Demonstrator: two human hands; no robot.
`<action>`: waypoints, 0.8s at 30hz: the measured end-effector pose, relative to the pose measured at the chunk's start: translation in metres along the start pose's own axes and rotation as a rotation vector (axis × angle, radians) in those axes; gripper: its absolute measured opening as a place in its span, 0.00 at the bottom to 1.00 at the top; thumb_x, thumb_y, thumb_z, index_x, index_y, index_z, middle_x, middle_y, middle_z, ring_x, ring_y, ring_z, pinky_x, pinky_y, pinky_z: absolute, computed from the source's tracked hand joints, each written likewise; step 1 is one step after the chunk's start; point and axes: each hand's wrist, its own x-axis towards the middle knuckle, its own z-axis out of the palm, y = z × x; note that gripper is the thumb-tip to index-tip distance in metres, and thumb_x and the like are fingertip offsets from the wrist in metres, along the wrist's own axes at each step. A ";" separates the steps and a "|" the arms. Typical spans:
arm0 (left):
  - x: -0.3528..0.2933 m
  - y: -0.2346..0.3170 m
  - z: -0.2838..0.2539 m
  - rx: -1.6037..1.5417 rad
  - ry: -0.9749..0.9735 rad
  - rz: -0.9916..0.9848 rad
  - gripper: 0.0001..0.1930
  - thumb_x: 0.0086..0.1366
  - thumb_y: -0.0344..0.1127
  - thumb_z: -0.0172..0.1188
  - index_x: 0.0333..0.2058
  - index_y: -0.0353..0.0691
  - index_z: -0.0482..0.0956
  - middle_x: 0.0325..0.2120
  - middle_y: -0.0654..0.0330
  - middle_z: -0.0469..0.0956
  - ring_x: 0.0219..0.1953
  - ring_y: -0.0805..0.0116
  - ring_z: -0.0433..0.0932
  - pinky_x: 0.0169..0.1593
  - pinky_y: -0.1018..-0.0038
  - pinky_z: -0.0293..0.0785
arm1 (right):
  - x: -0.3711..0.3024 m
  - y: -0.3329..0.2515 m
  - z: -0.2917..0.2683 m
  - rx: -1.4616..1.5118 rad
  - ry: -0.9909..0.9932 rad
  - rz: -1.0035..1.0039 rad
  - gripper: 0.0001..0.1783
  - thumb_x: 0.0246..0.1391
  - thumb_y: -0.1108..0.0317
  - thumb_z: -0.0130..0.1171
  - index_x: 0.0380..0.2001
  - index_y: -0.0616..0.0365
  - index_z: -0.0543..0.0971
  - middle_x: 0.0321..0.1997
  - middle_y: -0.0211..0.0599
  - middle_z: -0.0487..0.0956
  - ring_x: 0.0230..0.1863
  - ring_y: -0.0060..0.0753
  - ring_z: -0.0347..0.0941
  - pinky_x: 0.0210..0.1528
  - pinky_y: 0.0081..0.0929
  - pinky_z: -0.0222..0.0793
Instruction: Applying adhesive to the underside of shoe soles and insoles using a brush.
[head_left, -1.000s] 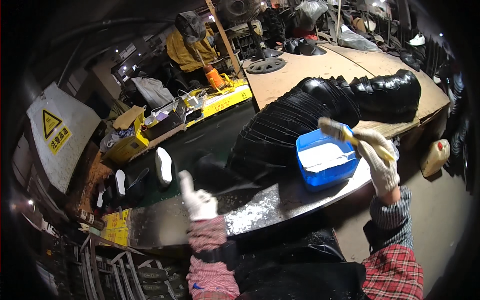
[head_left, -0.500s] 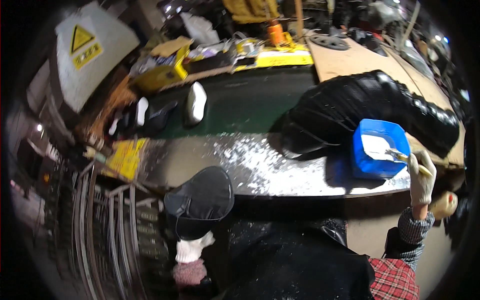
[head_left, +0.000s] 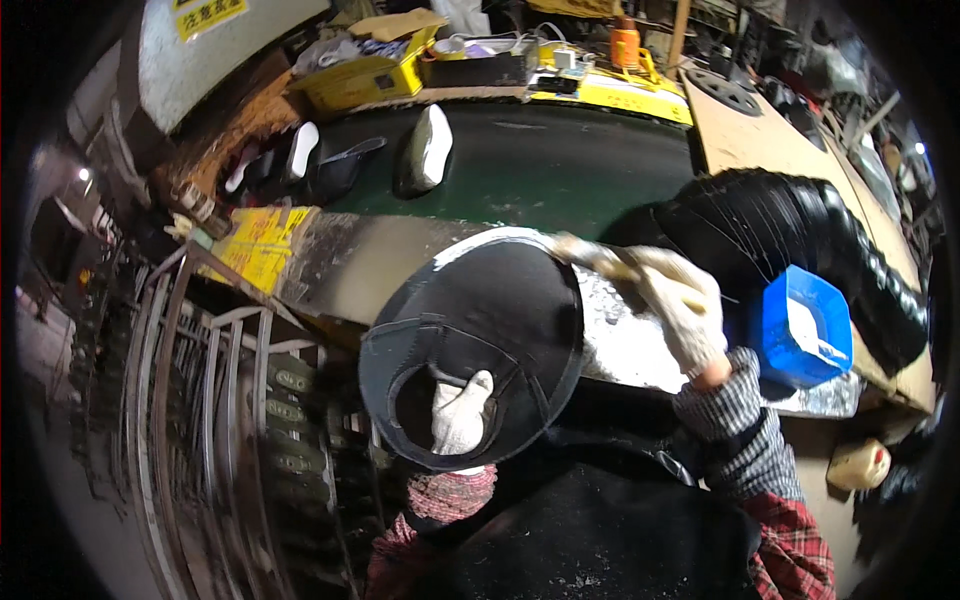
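My left hand (head_left: pixel 460 415), in a white glove, holds up a black shoe upper (head_left: pixel 500 310) over the bench's near edge. The thumb shows through the upper's opening; the other fingers are hidden beneath it. My gloved right hand (head_left: pixel 682 300) grips a brush (head_left: pixel 585 253) whose tip touches the upper's far rim. White paste coats part of that rim, from the top toward the left. To the right of my right hand stands a blue tub (head_left: pixel 806 370) with white paste (head_left: pixel 801 325) inside.
Black uppers (head_left: pixel 770 220) lie stacked behind the tub. Shoes with white soles (head_left: pixel 428 150) rest on a dark green belt (head_left: pixel 560 165). Beyond it sit a yellow box (head_left: pixel 360 85) and an orange bottle (head_left: pixel 624 45). Metal racks (head_left: pixel 210 400) stand at left, a pale jug (head_left: pixel 858 465) at lower right.
My right hand has moved left from the blue tub to the upper, carrying the brush. The upper has been raised and turned so its inside faces me, and its rim now carries white paste.
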 end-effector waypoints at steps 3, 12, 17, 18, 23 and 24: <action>0.003 -0.001 0.006 -0.073 0.067 0.026 0.19 0.62 0.23 0.56 0.53 0.37 0.73 0.35 0.65 0.78 0.32 0.78 0.75 0.35 0.78 0.71 | -0.051 0.004 -0.025 0.099 -0.038 0.212 0.17 0.61 0.64 0.58 0.44 0.70 0.78 0.34 0.41 0.82 0.31 0.22 0.77 0.34 0.19 0.74; -0.019 -0.014 0.035 0.535 -0.333 0.117 0.05 0.65 0.28 0.56 0.39 0.36 0.76 0.26 0.64 0.79 0.26 0.78 0.76 0.28 0.79 0.71 | -0.001 -0.089 0.073 -0.627 -0.575 -0.311 0.20 0.59 0.57 0.56 0.43 0.65 0.78 0.24 0.36 0.77 0.21 0.35 0.75 0.29 0.30 0.73; -0.009 0.004 0.040 0.683 -0.344 0.113 0.08 0.67 0.31 0.55 0.29 0.35 0.76 0.21 0.63 0.78 0.23 0.77 0.77 0.25 0.79 0.71 | -0.064 -0.083 0.043 -0.169 -0.576 -0.651 0.21 0.56 0.57 0.62 0.45 0.64 0.79 0.24 0.36 0.79 0.24 0.39 0.78 0.30 0.31 0.75; 0.006 0.005 0.038 0.664 -0.343 0.036 0.09 0.67 0.31 0.55 0.27 0.35 0.76 0.20 0.63 0.78 0.22 0.77 0.77 0.25 0.79 0.71 | -0.066 -0.071 0.021 -0.068 -0.655 -0.564 0.20 0.56 0.58 0.62 0.45 0.62 0.80 0.27 0.37 0.81 0.26 0.38 0.79 0.32 0.30 0.76; 0.053 0.020 0.026 0.776 -0.273 -0.269 0.21 0.70 0.35 0.53 0.16 0.35 0.75 0.13 0.61 0.75 0.15 0.75 0.75 0.21 0.78 0.70 | -0.097 -0.027 -0.064 -0.078 -0.147 0.119 0.13 0.58 0.65 0.61 0.42 0.65 0.80 0.31 0.35 0.83 0.31 0.21 0.78 0.37 0.20 0.76; 0.051 0.024 0.010 0.986 -0.359 0.047 0.19 0.69 0.34 0.53 0.17 0.35 0.76 0.15 0.61 0.76 0.17 0.75 0.76 0.23 0.78 0.71 | -0.103 -0.022 -0.068 -0.112 0.098 0.063 0.13 0.59 0.67 0.61 0.41 0.66 0.80 0.32 0.34 0.83 0.31 0.19 0.76 0.38 0.19 0.75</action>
